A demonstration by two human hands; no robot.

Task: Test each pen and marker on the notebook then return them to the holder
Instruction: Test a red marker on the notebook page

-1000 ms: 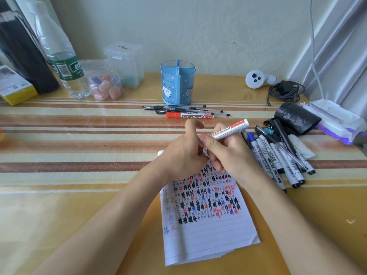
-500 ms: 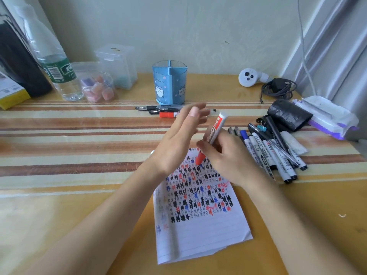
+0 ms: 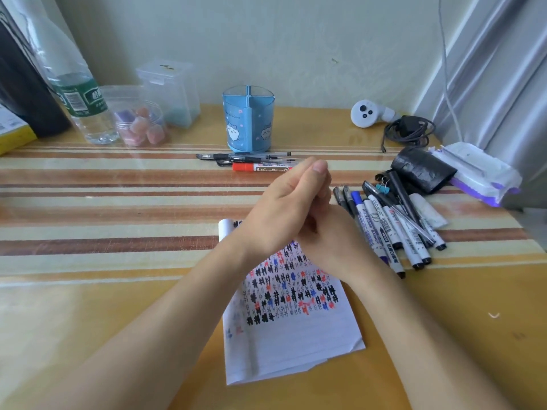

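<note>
1. Half a second ago the red marker stood in plain sight in the right hand (image 3: 337,244), over the page. Now the left hand (image 3: 281,211) has swung across it, and the marker no longer shows.
2. The left hand's fingers are straight and together, laid over the right hand, and they pinch nothing that can be seen. The right hand's fingers are hidden, so I cannot tell whether it grips the marker.
3. Both hands are over the top edge of the notebook (image 3: 290,327), whose page is crowded with black, blue and red test marks.
4. As I judge it, the step in hand is finishing with this one marker after its test, likely pressing its cap home.
5. The next move calls for carrying it to the blue holder (image 3: 248,122) at the back, from which nothing sticks out. A red whiteboard marker (image 3: 260,167) and some black pens (image 3: 245,157) lie just in front of the holder, not in it.
6. A pile of markers (image 3: 393,229) lies just right of the hands, probably waiting for their turn, so much of the task seems left.
</note>
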